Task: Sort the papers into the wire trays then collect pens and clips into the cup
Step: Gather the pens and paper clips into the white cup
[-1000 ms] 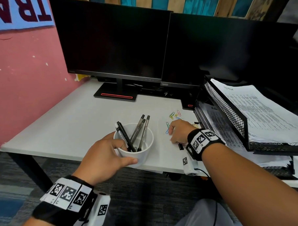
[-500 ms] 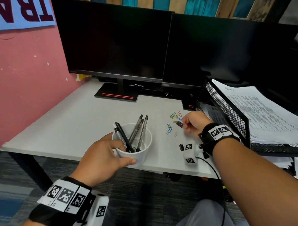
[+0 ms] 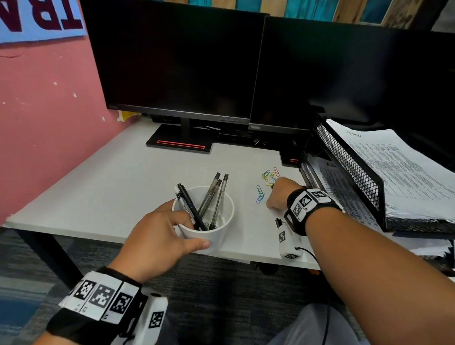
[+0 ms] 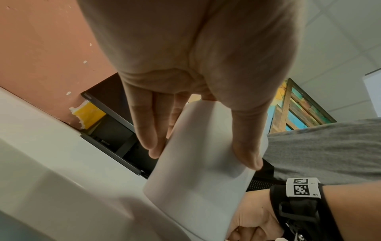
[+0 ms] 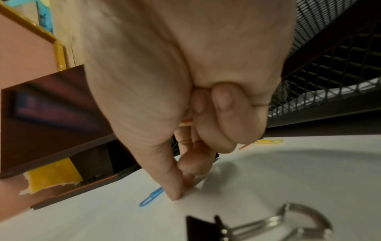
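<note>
My left hand grips the white cup near the desk's front edge, thumb on the near wall and fingers round the far side. Several pens stand in it. My right hand is down on the desk right of the cup. Its thumb and forefinger pinch together on the surface beside a blue paper clip. The other fingers are curled, with an orange clip tucked in them. A black binder clip lies just in front of the wrist.
More coloured paper clips lie beyond the right hand. Black wire trays with printed papers stand close on the right. Two dark monitors line the back, and a pink wall runs along the left.
My right hand reached away to the right with a black binder clip, then came back left and set its fingertips down beside the blue clip. The left hand and cup stayed put.
</note>
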The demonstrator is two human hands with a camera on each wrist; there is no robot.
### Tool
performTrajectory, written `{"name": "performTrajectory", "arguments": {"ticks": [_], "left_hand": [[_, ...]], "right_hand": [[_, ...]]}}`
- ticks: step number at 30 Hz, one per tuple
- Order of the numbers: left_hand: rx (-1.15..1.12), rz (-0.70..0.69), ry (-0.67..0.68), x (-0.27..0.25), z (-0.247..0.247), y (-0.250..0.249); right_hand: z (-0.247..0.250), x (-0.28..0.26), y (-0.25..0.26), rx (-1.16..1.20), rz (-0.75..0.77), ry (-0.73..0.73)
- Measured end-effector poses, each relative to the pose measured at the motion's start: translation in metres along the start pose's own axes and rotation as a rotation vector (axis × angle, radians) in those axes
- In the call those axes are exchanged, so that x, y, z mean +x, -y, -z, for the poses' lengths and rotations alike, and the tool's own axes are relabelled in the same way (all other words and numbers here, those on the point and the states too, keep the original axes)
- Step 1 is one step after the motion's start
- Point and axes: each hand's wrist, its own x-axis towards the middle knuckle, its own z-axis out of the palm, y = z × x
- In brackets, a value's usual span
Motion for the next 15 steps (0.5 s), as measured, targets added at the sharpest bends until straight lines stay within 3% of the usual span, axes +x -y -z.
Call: {"name": "performTrajectory", "arguments": {"ticks": [12, 15], "left_hand": [[-0.007, 0.013, 0.003, -0.003, 0.001, 0.0], [-0.021, 0.011, 0.011, -0.004, 0.001, -0.002]], "right_hand": [[-0.009, -0.008, -0.001, 0.094, 0.036, 0.119], [0.003, -0.019, 0.006, 0.22, 0.068, 0.105]]}}
